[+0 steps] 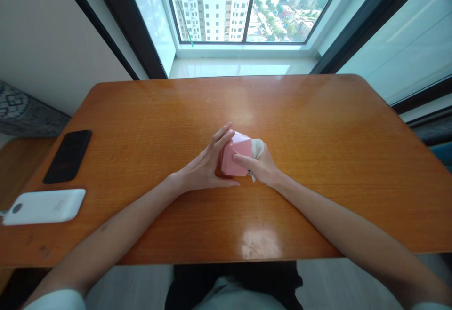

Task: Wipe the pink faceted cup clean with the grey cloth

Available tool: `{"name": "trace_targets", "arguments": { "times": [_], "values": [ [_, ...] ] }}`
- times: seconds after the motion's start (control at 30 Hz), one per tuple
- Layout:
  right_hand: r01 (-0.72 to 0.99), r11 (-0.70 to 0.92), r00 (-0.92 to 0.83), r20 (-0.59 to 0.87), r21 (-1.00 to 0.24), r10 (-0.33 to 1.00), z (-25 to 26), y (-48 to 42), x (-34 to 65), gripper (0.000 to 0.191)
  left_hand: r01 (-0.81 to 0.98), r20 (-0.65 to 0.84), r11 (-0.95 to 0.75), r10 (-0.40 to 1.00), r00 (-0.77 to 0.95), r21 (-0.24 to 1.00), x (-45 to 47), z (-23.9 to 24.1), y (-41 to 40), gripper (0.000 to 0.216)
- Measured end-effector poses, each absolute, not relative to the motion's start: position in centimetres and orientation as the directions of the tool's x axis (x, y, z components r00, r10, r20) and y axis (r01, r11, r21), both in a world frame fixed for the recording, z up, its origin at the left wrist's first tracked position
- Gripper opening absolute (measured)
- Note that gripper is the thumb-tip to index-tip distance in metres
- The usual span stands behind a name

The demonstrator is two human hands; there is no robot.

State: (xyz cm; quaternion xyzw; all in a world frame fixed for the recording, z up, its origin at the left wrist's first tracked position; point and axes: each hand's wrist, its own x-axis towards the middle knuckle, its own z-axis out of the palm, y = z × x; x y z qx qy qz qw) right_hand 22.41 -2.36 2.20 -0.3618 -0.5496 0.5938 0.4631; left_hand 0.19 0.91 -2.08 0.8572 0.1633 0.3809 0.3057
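A small pink box (237,152) is tilted between my hands, above the middle of the wooden table. My right hand (260,163) grips its right side, with the thumb across the near face. Bunched white cloth or tissue (258,148) shows between that hand and the box, and a small end of it hangs below. My left hand (215,162) is on the box's left side. Its fingers stretch along the upper left edge and its thumb sticks out below, apart from the box. The far side of the box is hidden.
The brown wooden table (148,112) stretches out before me up to a window sill (243,67). On its left side lie a black phone (68,156) and, nearer to me, a white slab-shaped device (45,206) with a cable at its left end.
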Motion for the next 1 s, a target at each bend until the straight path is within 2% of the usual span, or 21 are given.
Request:
{"name": "trace_targets", "arguments": {
  "times": [0.17, 0.3, 0.43, 0.67, 0.87, 1.0],
  "values": [
    [-0.331, -0.301, -0.352, -0.179, -0.894, 0.919, 1.9, -2.1, 21.6, 0.054, 0.056, 0.581, -0.787, 0.498, 0.644, 0.614, 0.2, -1.7, 0.6, 0.143],
    [-0.416, -0.38, -0.356, -0.236, -0.826, 0.904, 2.1, -2.0, 21.4, 0.057, 0.092, 0.569, -0.796, 0.503, 0.651, 0.599, 0.2, -1.5, 0.5, 0.133],
    [-0.407, -0.309, -0.306, -0.19, -0.86, 0.933, 2.0, -2.1, 21.2, 0.058, 0.126, 0.585, -0.801, 0.525, 0.619, 0.585, 0.3, -1.4, 0.3, 0.125],
    [-0.214, -0.041, -0.214, 0.005, -0.976, 0.977, 1.4, -2.7, 21.1, 0.083, 0.118, 0.603, -0.774, 0.57, 0.558, 0.623, 0.6, -2.1, 0.5, 0.123],
    [-0.136, 0.095, -0.339, 0.136, -0.986, 0.931, 1.3, -3.1, 21.6, 0.077, 0.06, 0.596, -0.737, 0.589, 0.546, 0.673, 0.6, -2.5, 0.7, 0.131],
    [-0.082, 0.184, -0.379, 0.201, -0.98, 0.903, 0.9, -3.0, 22.1, 0.077, 0.059, 0.529, -0.669, 0.636, 0.562, 0.741, 0.3, -2.8, 0.6, 0.134]
  ]
}}
